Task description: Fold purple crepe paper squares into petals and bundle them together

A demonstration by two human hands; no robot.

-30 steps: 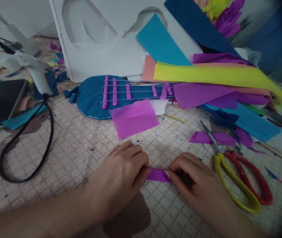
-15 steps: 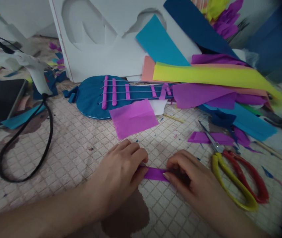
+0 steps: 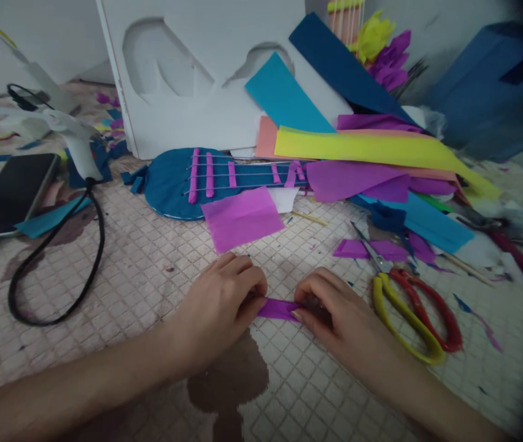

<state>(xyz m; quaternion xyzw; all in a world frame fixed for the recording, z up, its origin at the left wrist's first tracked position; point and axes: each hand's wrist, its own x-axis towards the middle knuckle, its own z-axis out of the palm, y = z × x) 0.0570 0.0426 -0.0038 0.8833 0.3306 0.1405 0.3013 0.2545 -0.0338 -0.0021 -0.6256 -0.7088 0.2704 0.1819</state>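
Note:
Between my hands a narrow folded strip of purple crepe paper (image 3: 278, 309) is stretched level, just over the patterned tablecloth. My left hand (image 3: 229, 294) pinches its left end between thumb and fingers. At the other end my right hand (image 3: 328, 307) pinches it the same way. Both ends are hidden under my fingers. Beyond them lies a flat square of purple crepe paper (image 3: 242, 218). Behind that is a blue paper guitar (image 3: 164, 184) with purple bars and thin strings. Scissors (image 3: 409, 307) with yellow and red handles rest to the right of my right hand.
A white foam board (image 3: 174, 116) with cut-outs stands at the back. Strips of yellow crepe paper (image 3: 363, 147) and other colours pile up at the right. On the left are a phone (image 3: 10, 190) and a white glue gun (image 3: 77, 147) with a looped black cord (image 3: 98, 264).
The camera view has shifted a little, so the objects at the right appear further left. Both hands keep their pinch on the purple strip, which looks slightly narrower.

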